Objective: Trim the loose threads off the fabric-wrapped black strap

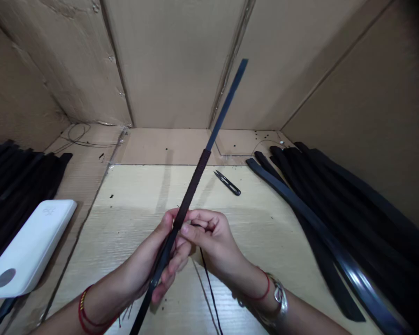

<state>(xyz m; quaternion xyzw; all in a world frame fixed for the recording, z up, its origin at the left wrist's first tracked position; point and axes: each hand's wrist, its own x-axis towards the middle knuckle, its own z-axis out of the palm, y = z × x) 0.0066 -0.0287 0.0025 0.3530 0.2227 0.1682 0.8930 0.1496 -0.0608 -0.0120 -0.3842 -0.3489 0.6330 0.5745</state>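
A long black strip [209, 135] runs diagonally from the lower left up to the cardboard back wall, its middle part wrapped in dark ribbed thread [192, 186]. My left hand [160, 260] is closed round the strip below the wrapped part. My right hand [206, 232] touches the strip beside the left one and pinches a thin black thread [209, 288] that trails down toward me. A small black thread snip [227, 182] lies on the wooden table [265, 218] beyond my hands.
Piles of black strips lie at the right [335, 218] and at the left [14, 177]. A white power bank [28, 246] rests at the left. Cardboard walls [171, 60] enclose the table on three sides.
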